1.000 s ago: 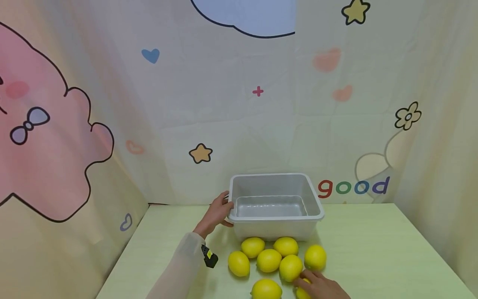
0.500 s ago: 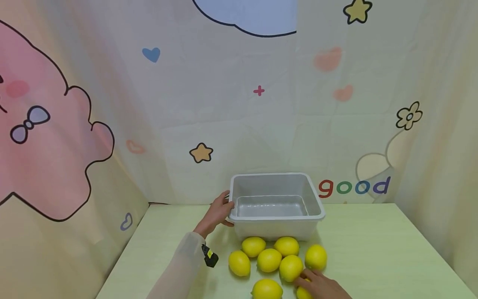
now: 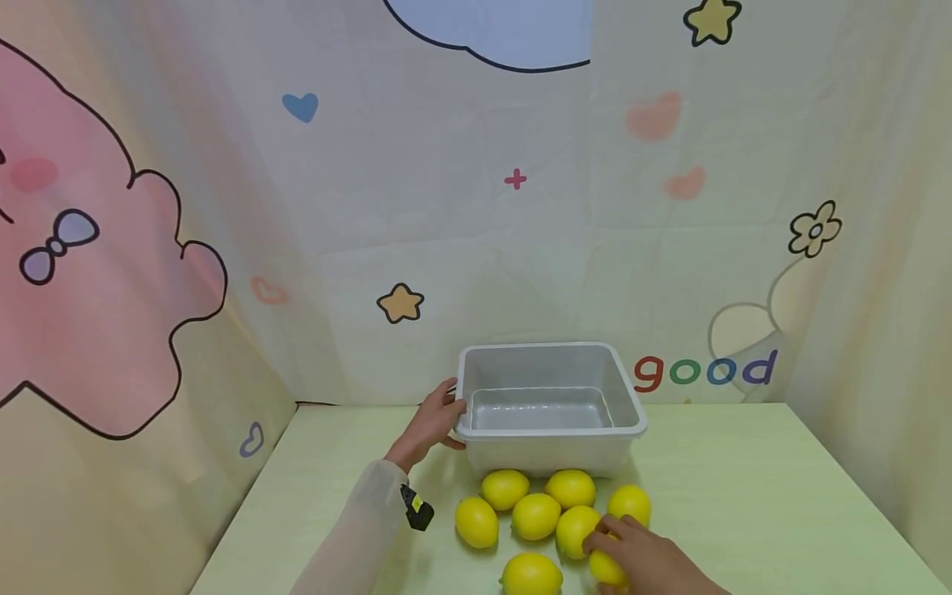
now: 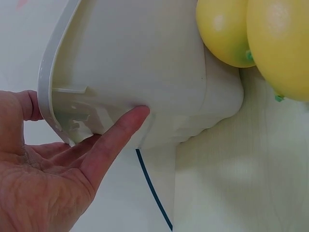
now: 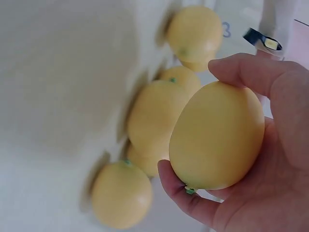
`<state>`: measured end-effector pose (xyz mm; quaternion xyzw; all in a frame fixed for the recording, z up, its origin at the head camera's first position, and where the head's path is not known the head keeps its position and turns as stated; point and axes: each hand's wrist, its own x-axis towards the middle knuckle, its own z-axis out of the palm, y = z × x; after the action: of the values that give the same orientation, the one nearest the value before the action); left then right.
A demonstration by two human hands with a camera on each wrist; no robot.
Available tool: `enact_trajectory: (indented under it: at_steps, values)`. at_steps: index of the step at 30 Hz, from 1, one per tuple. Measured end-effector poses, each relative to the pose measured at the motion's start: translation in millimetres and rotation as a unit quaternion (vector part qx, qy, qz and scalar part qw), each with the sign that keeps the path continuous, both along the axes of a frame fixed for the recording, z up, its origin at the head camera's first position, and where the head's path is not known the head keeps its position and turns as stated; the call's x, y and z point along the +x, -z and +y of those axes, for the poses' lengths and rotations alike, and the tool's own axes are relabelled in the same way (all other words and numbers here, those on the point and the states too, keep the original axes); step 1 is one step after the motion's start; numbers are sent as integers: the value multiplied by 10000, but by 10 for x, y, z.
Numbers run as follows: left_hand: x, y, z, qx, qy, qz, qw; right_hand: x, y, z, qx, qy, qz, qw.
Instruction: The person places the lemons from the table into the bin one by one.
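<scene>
My left hand (image 3: 427,426) grips the left rim of a light grey plastic bin (image 3: 550,433). In the left wrist view its thumb lies at the rim, and one finger presses along the outer wall. My right hand (image 3: 650,558) holds a yellow lemon (image 5: 217,137), with thumb and fingers curled round it in the right wrist view. Other lemons lie in front of the bin: one at the left (image 3: 477,522), one in the middle (image 3: 535,517), and one nearest me (image 3: 531,575). Right beside my right fingers is another lemon (image 3: 577,531). The bin's visible floor is bare.
The pale green table (image 3: 759,504) extends on both sides of the bin. Behind it hangs a white curtain (image 3: 416,207) printed with stars, hearts and the word "good". A black device (image 3: 416,508) is strapped to my left wrist.
My right hand has moved slightly up and forward with its lemon, now overlapping the lemon at the right more. The left hand and the bin stay where they were.
</scene>
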<state>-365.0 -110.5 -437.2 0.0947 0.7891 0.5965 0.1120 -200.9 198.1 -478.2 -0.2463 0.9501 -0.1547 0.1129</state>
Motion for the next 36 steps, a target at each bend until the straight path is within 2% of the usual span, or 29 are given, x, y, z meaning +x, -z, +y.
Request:
enact_trajectory:
  at_steps: [4,9,13,18,21,23,30,36]
  values:
    - [-65,102,-16,54,-28,44,10000,8,-111,-6,-13,28,364,9993]
    - [-81,131,-33,74,-22,3,10000,18,-224,-4,-30,135,725,9973]
    - [-44,59,-34,38,10,-35,10000,23,-311,-2,-15,280,1194,9924]
    - [98,-122,-24,-36,52,-7,10000,2,-423,-16,-134,400,1728,9841]
    - [127,-144,-22,-57,57,54,10000,-26,-475,-22,-211,403,1993,9789]
    - [103,-116,-25,-44,59,48,10000,-44,-503,-24,-296,373,2189,9746]
    - [-98,121,-56,73,68,-20,9999,-102,-634,-41,-381,166,2611,9644]
    - [-120,143,-41,69,0,-10,10000,-179,-758,-30,-379,86,3003,9530]
